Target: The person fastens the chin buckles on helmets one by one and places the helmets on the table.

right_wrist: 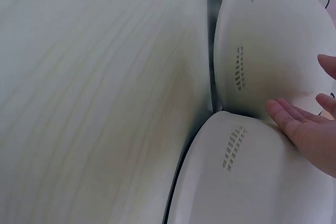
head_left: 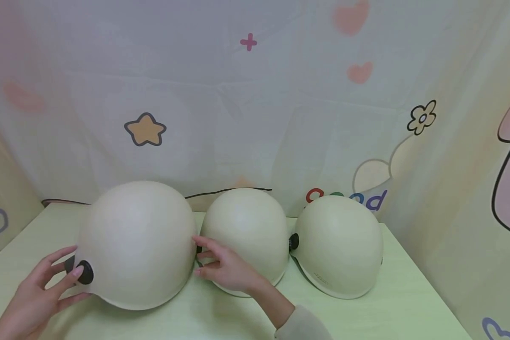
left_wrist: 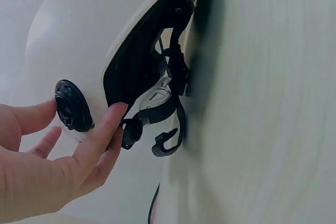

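Observation:
Three cream helmets stand in a row on a pale table. My left hand (head_left: 40,288) grips the side of the left helmet (head_left: 136,241), thumb on its black round knob (head_left: 85,272) and other fingers about the edge. Black straps (left_wrist: 157,111) and a buckle show under that helmet's rim in the left wrist view. My right hand (head_left: 227,267) reaches across in front of the middle helmet (head_left: 250,226), its fingertips at the left helmet's right side. Loosely extended, the right fingers (right_wrist: 294,119) lie beside the gap between both helmets in the right wrist view.
The right helmet (head_left: 340,245) sits beside the middle one, a black knob (head_left: 294,241) on its left side. Behind the table (head_left: 403,302) hangs a patterned cloth (head_left: 238,118), with more cloth at both sides.

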{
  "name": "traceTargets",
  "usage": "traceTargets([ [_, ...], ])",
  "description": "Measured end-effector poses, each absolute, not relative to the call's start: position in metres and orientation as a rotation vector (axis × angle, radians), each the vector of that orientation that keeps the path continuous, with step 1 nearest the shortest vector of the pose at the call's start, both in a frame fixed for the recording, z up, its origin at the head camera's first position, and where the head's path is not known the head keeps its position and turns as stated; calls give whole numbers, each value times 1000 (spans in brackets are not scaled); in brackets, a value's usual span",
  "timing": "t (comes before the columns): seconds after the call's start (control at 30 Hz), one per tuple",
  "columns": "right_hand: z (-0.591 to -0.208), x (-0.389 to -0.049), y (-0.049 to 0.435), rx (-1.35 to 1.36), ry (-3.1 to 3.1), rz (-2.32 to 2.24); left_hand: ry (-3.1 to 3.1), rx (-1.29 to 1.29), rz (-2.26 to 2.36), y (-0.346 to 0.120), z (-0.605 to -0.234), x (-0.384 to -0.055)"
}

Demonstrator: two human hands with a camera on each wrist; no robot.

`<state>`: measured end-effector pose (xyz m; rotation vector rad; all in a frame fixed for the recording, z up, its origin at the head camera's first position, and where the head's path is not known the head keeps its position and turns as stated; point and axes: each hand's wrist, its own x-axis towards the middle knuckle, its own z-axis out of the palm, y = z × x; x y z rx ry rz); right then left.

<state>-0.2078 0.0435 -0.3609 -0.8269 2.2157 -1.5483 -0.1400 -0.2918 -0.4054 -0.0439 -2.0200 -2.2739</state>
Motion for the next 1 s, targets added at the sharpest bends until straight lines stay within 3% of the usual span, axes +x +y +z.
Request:
traceTargets([
  [1.0,-372,-211,40,-879,2205,-1475,-2460,117,-1932,-294,-407,-153],
])
